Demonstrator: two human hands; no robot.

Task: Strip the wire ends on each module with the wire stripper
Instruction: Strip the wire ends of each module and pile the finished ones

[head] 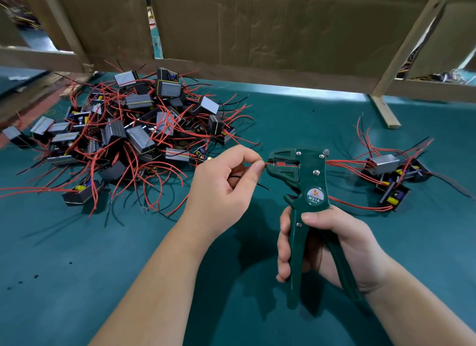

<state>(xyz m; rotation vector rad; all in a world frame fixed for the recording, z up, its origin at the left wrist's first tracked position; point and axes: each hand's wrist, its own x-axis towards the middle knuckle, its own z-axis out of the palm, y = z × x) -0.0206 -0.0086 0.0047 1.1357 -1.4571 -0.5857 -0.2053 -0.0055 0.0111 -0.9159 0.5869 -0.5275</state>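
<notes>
Right hand (332, 242) grips both handles of 1 wire stripper (313, 188), fingers curled round. Its long axis runs toward/away from the person, head at far end, jaws facing left. Left hand (226, 183) pinches 1 red wire (273, 162) btwn thumb & forefinger, wire end lying horizontal in the jaws. Beyond the grip: cardboard wall (257, 23). Under it: green mat (77, 268). Far left of grip: tangled pile of modules (134, 129), too many to count. Right of grip: small group (386, 165), at least 3 modules.

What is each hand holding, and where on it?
Left hand pinches a red wire near its end; right hand grips the wire stripper by its handles.
</notes>
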